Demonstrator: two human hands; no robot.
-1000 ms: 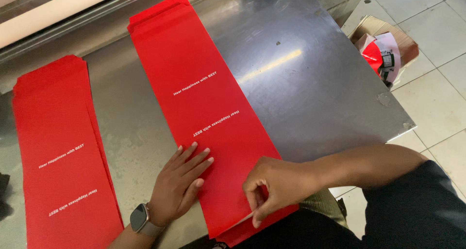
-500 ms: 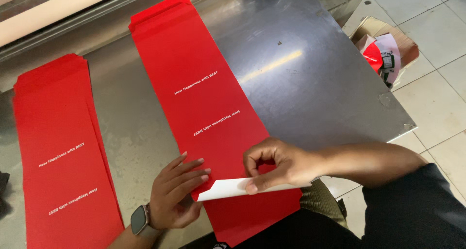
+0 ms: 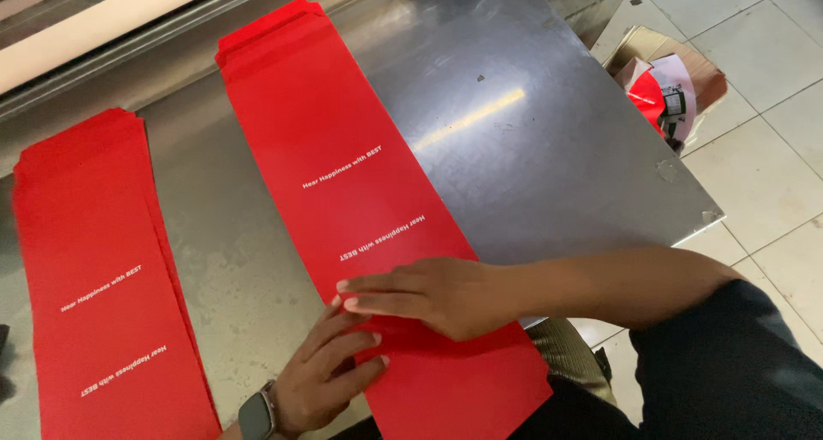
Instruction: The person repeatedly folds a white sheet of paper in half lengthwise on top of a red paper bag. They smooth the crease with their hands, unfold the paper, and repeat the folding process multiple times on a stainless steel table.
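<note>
A long red printed card sheet (image 3: 343,166) lies on the steel table (image 3: 531,149), running from the far side toward me. My right hand (image 3: 429,294) lies flat across its near part, fingers stretched out to the left and pressing down. My left hand (image 3: 330,367), with a watch on the wrist, rests spread at the sheet's left edge, just below the right hand's fingertips. Neither hand holds anything. A stack of similar red sheets (image 3: 99,277) lies to the left.
A cardboard box (image 3: 664,71) with red and white items stands on the tiled floor beyond the table's right edge. A pale ledge (image 3: 111,24) runs along the table's far side.
My right hand had lifted the sheet's near end, showing its white underside. Now the sheet lies flat and red, and the right hand has swept left over it, palm down.
</note>
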